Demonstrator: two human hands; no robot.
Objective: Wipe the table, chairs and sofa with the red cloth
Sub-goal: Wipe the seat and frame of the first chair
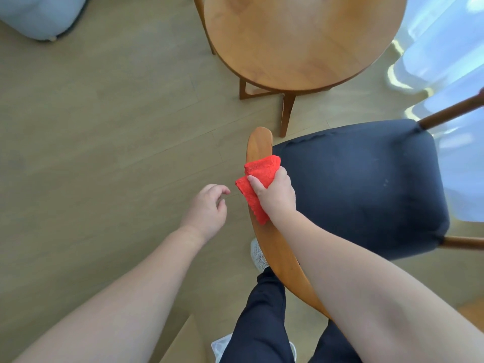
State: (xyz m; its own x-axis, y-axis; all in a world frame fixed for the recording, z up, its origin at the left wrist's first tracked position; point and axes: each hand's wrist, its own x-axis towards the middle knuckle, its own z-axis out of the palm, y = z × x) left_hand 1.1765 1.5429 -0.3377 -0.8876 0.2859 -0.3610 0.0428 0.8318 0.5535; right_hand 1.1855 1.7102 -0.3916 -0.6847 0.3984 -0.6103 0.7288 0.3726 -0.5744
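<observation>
My right hand (276, 192) grips the folded red cloth (258, 183) and presses it on the curved wooden backrest (259, 142) of a chair with a dark blue seat (361, 184). My left hand (207, 210) hovers just left of the backrest, fingers loosely curled and holding nothing. The round wooden table (301, 38) stands beyond the chair at the top of the view. A pale grey-blue sofa corner (39, 17) shows at the top left.
Light wood floor (104, 127) stretches across the left side. White curtains (445, 48) hang at the right with bright sunlight behind them. My legs in dark trousers and white shoes (258, 255) stand just behind the chair back.
</observation>
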